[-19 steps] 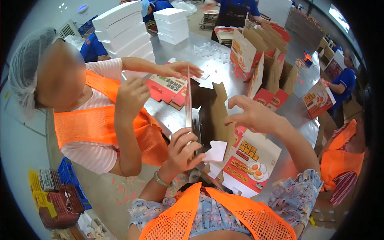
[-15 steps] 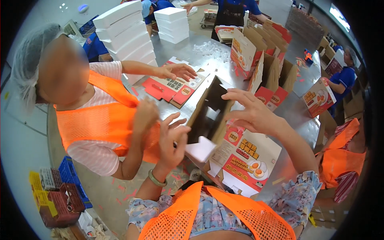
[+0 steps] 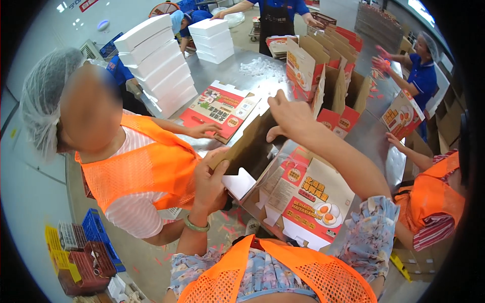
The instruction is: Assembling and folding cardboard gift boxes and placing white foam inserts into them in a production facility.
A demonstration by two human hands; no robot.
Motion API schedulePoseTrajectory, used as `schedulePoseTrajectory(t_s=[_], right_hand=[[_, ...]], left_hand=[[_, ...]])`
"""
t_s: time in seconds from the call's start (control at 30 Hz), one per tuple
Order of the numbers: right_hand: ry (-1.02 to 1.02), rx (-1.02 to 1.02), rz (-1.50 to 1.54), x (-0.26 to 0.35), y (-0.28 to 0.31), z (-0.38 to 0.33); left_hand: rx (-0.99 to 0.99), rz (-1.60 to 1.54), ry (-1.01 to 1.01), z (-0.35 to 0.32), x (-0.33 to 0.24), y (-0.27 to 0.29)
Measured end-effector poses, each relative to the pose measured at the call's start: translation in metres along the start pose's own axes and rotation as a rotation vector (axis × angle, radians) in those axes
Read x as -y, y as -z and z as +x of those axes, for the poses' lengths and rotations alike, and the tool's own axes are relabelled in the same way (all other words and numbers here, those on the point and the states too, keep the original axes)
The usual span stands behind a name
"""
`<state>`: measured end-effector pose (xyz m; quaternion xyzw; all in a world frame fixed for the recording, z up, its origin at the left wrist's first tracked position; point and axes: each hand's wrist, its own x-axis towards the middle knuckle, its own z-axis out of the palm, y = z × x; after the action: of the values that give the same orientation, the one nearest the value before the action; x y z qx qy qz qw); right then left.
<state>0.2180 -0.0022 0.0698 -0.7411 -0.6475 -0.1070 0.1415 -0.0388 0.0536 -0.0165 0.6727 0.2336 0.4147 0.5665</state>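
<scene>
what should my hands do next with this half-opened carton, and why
Probably push the far edge away with the right hand while the left hand steadies the near corner, to square the carton. Its brown inside shows but the walls still lean, and a white flap hangs loose by the left hand.

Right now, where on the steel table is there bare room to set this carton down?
Bare steel table shows between the white box stack, the flat red carton and the upright cartons. Near both hands, left hand and right hand, it is crowded by the brown carton and printed cartons.
</scene>
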Motion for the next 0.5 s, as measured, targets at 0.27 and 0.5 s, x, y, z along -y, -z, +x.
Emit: schedulePoseTrajectory(t_s=[0.27,0.5], right_hand=[[0.062,0.459,-0.023,-0.078,-0.043,0.044],[0.325,-0.079,-0.307,-0.028,-0.042,0.014]], left_hand=[[0.407,0.44,-0.214,-0.031,-0.037,-0.061],[-0.141,0.208,-0.435,0.122,0.037,-0.045]])
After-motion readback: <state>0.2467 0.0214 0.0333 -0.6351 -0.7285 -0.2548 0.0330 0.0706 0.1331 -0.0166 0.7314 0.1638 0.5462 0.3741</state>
